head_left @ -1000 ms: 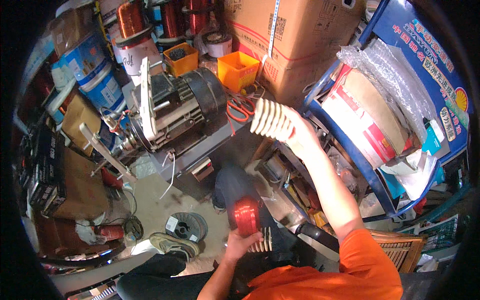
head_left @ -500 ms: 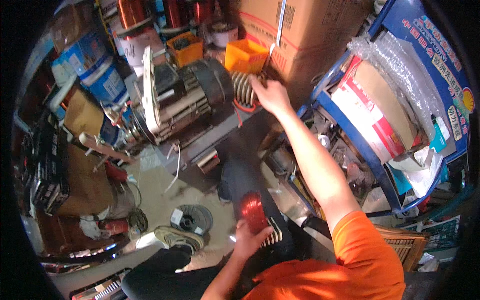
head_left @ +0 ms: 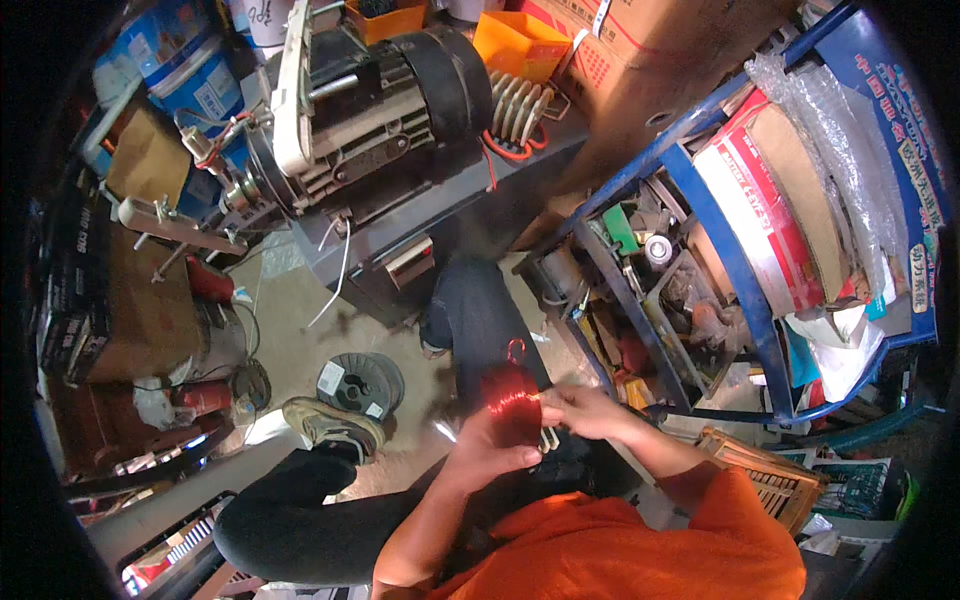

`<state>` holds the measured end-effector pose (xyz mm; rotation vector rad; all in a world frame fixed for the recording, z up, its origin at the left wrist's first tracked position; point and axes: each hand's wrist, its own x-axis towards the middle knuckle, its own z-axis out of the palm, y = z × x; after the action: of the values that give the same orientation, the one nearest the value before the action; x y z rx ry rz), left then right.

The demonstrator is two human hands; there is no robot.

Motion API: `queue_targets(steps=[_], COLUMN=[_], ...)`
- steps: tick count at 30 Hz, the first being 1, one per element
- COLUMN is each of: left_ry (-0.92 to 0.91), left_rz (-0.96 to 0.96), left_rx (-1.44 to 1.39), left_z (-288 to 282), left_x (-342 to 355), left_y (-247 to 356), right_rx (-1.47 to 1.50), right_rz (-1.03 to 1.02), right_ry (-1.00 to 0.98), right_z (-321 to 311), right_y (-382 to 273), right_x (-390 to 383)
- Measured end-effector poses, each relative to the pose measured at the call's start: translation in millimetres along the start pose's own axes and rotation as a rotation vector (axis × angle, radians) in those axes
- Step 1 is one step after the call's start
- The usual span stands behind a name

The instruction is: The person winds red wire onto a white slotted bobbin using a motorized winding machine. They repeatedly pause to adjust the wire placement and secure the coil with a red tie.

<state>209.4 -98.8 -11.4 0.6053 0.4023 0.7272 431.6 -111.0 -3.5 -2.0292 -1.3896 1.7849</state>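
A red-copper wire coil [head_left: 512,398] stands over my lap, a small loop of wire at its far end. My left hand [head_left: 485,450] wraps round its near part, fingers closed. Against the coil's right edge, my right hand [head_left: 588,411] is closed in a pinch; what lies between the fingertips is too small to make out. Pale ridged pieces [head_left: 548,440] show partly beneath my hands. Ahead, a pale ribbed winding former [head_left: 517,108] sits at the right end of a motor [head_left: 385,120], with orange-red wire hanging by it.
The motor rests on a dark grey bench [head_left: 440,205]. On the right is a blue rack [head_left: 765,350] with a cardboard box and loose parts. A wire spool [head_left: 360,385] lies on the floor near my shoe [head_left: 335,425]. Orange bins [head_left: 515,45] and a carton [head_left: 640,60] stand behind.
My right hand has left the winding former on the motor and come down to the coil at my lap. My left hand still holds the coil. The view has tipped downward.
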Motion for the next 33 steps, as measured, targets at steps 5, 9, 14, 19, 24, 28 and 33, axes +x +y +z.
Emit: queue_targets(steps=[5, 9, 14, 19, 24, 28, 33], left_ry=[-0.098, -0.113, -0.128, -0.064, 0.044, 0.126, 0.196], left_rz=[-0.042, -0.031, -0.070, -0.089, -0.137, -0.166, -0.284], left_rx=[0.108, 0.089, 0.202, 0.252, -0.014, 0.093, 0.229], left_z=[30, 51, 39, 13, -5, -6, 1], left_x=[-14, -41, -70, -73, -57, -55, -57], left_y=[15, 31, 55, 45, 36, 32, 38], right_rx=[0.338, 0.497, 0.474, 0.233, -0.041, -0.017, 0.257], right_rz=[-0.148, -0.089, -0.533, -0.877, -1.117, -1.040, -0.863], right_ry=[-0.139, -0.258, 0.009, 0.185, 0.280, 0.247, 0.151], right_z=[23, 10, 0, -14, -18, -14, 1], right_y=[28, 3, -30, -63, -92, -86, -65], right_x=[-2, -10, 4, 20, 23, 30, 35])
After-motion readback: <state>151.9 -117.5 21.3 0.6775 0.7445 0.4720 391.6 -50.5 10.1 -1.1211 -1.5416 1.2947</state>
